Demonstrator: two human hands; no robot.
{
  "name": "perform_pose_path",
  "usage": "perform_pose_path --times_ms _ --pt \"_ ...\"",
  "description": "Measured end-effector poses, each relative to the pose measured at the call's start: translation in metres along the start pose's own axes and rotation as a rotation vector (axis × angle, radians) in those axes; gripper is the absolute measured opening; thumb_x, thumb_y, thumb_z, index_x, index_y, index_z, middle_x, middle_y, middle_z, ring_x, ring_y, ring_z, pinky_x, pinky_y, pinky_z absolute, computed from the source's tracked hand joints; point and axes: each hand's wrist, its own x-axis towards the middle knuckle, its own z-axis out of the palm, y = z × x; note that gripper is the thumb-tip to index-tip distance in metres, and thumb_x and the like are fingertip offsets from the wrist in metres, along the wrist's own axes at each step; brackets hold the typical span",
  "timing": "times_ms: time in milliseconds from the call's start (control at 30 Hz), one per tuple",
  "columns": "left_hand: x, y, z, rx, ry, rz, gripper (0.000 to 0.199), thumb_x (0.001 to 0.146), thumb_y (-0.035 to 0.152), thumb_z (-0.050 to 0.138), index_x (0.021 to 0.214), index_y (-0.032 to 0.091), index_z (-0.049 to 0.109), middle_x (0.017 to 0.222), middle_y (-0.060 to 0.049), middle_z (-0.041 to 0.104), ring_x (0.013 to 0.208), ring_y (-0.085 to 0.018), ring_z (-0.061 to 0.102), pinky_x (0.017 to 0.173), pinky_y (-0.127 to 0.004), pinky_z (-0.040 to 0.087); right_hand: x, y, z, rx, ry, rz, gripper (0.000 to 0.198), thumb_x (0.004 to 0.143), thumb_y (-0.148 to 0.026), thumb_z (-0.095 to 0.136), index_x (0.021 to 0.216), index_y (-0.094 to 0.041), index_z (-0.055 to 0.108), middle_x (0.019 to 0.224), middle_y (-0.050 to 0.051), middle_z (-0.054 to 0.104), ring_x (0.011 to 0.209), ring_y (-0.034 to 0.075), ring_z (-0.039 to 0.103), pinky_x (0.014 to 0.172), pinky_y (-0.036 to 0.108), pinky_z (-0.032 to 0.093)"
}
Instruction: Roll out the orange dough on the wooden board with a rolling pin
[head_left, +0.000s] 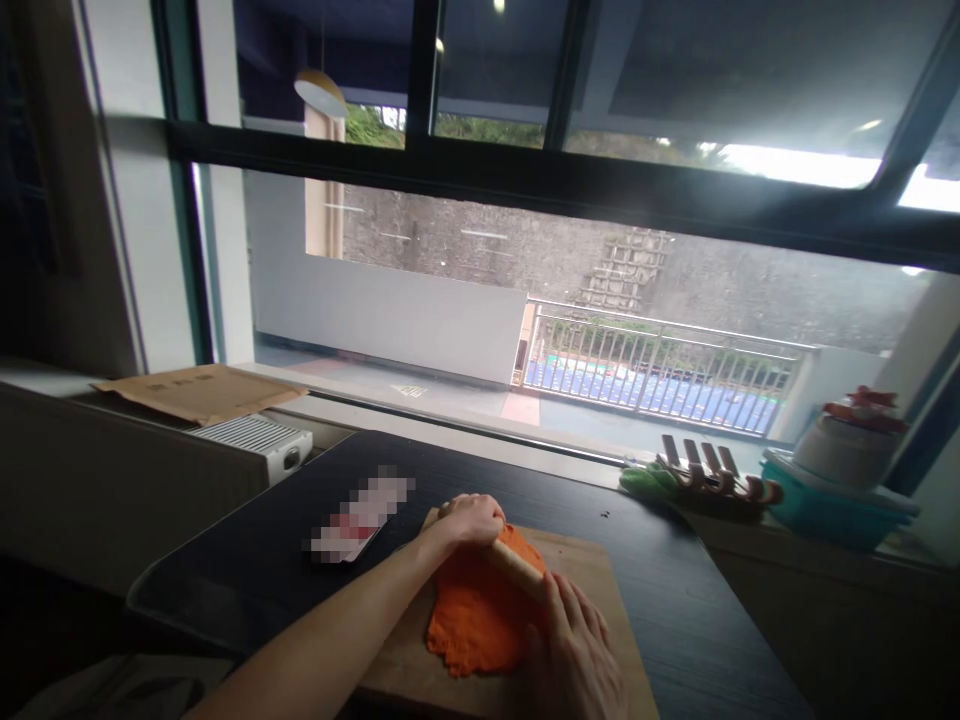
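A flattened sheet of orange dough or clay with a ragged front edge lies on a wooden board. Across its far part runs a pale wooden rolling pin, slanting down to the right. My left hand is closed around the pin's far left end. At the near right end, my right hand presses on the pin with its fingers bent over it. Both ends of the pin are hidden under my hands. The right palm hangs over the sheet's right edge.
The board rests on a dark table. A blurred-out flat object lies left of the board. Along the window sill are a brown envelope, a white slatted device, a green item, a brown rack and a teal box.
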Motion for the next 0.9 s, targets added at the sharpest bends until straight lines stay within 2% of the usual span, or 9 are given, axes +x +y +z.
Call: perform_pose_path --times_ms 67,167,467,567,667,800,900 --pt "-0.005 -0.005 -0.003 -0.026 -0.006 0.018 0.036 0.073 0.030 0.051 0.102 0.039 0.070 0.115 0.003 0.069 0.107 -0.025 0.061 0.087 -0.032 0.046 -0.004 -0.001 0.006 0.011 0.010 -0.014 0.039 0.090 -0.033 0.052 0.128 -0.027 0.053 0.130 0.007 0.055 0.120 0.025 0.050 0.099 0.038 0.041" --pt "-0.007 -0.009 -0.005 -0.085 -0.008 0.047 0.040 0.070 0.023 0.051 0.102 0.036 0.071 0.113 0.003 0.069 0.107 -0.023 0.062 0.086 -0.029 0.046 -0.006 0.003 0.015 0.020 0.023 -0.040 0.047 0.086 -0.028 0.050 0.133 -0.028 0.049 0.133 0.005 0.054 0.124 0.027 0.047 0.101 0.038 0.039" --pt "0.005 -0.005 -0.004 -0.121 0.042 0.144 0.033 0.064 0.012 0.053 0.085 0.023 0.076 0.087 -0.002 0.075 0.086 -0.017 0.067 0.070 -0.021 0.047 -0.003 0.031 0.058 -0.016 0.081 -0.142 0.055 0.080 -0.019 0.047 0.135 -0.022 0.048 0.137 0.004 0.050 0.124 0.024 0.049 0.097 0.035 0.044" --pt "0.009 -0.004 -0.003 -0.122 0.058 0.178 0.031 0.062 0.010 0.053 0.079 0.021 0.076 0.082 -0.002 0.074 0.081 -0.017 0.066 0.068 -0.020 0.046 -0.005 0.024 0.052 -0.009 0.117 -0.099 0.053 0.080 -0.018 0.047 0.133 -0.022 0.050 0.136 0.004 0.051 0.124 0.023 0.049 0.099 0.036 0.042" --pt "0.008 -0.007 -0.001 -0.136 0.073 0.193 0.028 0.064 0.011 0.053 0.078 0.022 0.075 0.083 -0.002 0.074 0.082 -0.016 0.066 0.068 -0.020 0.045 -0.007 0.012 0.036 0.013 0.122 -0.037 0.054 0.081 -0.019 0.047 0.134 -0.024 0.049 0.134 0.004 0.053 0.123 0.025 0.049 0.101 0.038 0.040" --pt "0.003 -0.011 0.002 -0.181 0.117 0.177 0.024 0.069 0.018 0.053 0.079 0.024 0.074 0.083 0.000 0.073 0.084 -0.016 0.065 0.068 -0.021 0.045 -0.008 0.001 0.016 0.029 0.090 -0.041 0.057 0.083 -0.024 0.051 0.140 -0.027 0.042 0.133 0.005 0.055 0.124 0.027 0.048 0.100 0.038 0.040" --pt "0.001 -0.012 0.003 -0.228 0.151 0.144 0.020 0.071 0.020 0.054 0.078 0.024 0.072 0.084 0.000 0.073 0.084 -0.016 0.065 0.067 -0.021 0.044 -0.008 -0.001 0.007 0.023 0.080 -0.043 0.050 0.085 -0.028 0.053 0.135 -0.027 0.047 0.131 0.006 0.055 0.123 0.028 0.048 0.100 0.038 0.040"
